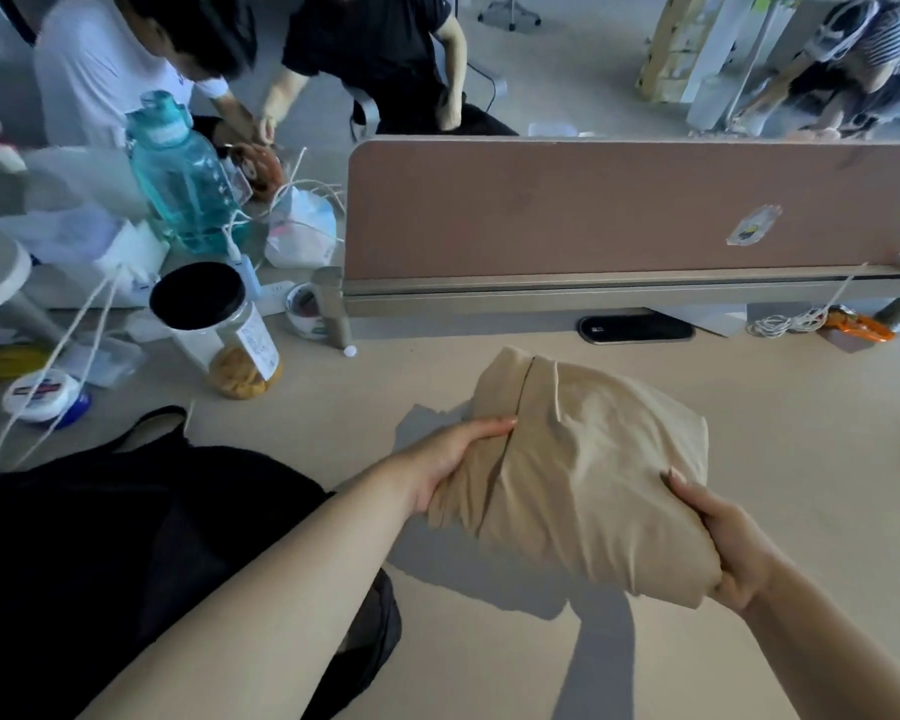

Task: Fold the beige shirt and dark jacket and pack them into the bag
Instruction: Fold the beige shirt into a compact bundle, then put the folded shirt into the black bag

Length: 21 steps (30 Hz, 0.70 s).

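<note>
The beige shirt [588,470] is folded into a thick bundle and held just above the light desk [489,657], casting a shadow beneath it. My left hand [448,459] grips its left edge, thumb on top. My right hand [723,543] grips its lower right corner. A black mass of fabric [100,563] lies on the desk at the lower left, partly under my left forearm; I cannot tell whether it is the bag, the dark jacket, or both. A black strap loop [152,418] sticks up from its far edge.
A brown desk divider [593,210] runs across the back. At the left stand a teal water bottle [183,179], a black-lidded jar [219,330], a round tin [42,394], white cords and plastic bags. People sit beyond the divider.
</note>
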Available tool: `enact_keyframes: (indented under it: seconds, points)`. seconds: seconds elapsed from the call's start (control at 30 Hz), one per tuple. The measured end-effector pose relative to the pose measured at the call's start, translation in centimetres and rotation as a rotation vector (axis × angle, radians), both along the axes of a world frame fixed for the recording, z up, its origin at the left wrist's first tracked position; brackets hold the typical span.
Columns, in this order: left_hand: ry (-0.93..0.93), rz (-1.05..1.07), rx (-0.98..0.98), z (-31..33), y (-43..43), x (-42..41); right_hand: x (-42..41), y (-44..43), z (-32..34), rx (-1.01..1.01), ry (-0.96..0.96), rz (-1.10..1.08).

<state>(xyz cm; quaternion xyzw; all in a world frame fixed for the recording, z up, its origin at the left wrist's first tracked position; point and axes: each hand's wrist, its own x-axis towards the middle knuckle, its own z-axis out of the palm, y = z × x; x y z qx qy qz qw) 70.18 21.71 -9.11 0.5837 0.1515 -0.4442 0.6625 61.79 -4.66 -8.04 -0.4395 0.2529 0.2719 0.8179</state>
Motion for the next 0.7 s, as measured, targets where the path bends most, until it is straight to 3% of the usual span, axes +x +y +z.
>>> enact_keyframes:
  seconds: [0.2,0.47,0.7]
  points:
    - [-0.099,0.074,0.026,3.5,4.0,-2.0,0.4,3.2,2.3,0.009,-0.068,0.103]
    - [-0.113,0.474,0.119,6.2,12.6,-10.9,0.9,11.4,3.2,0.015,-0.113,0.399]
    - [-0.106,0.662,0.124,6.7,19.0,-16.5,-0.1,19.0,3.0,0.025,-0.143,0.557]
